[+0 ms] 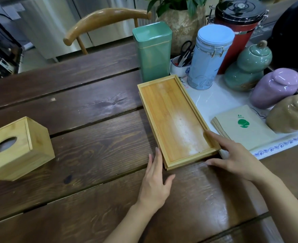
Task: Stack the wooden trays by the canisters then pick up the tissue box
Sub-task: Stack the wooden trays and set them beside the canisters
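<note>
- Dark plank table point(95, 106) fills the view, a wooden chair back point(99, 18) and grey cabinets beyond it.
- Nearest: left hand point(155, 181) lies flat and open, fingers extended, its fingertips against the near-left corner of the wooden trays point(172, 118). It grasps nothing.
- Right hand point(232, 158) is spread open at the near-right corner, fingers along the right rim and thumb by the near edge; it steadies rather than grips.
- 2 trays appear stacked: a second rim shows under the top one along the near and right edges, slightly offset. Stacking looks done, bar squaring up.
- Paper napkins point(241, 127) lie just right of the stack on a white mat point(220, 97).
- Bamboo tissue box point(16, 149) sits well apart at the left edge, untouched; picking it up is left to do.
- Farther: green square tin point(153, 53) and pale blue clip-top canister point(209, 58) stand just beyond the trays' far end, with ceramic jars point(276, 88) to the right.
</note>
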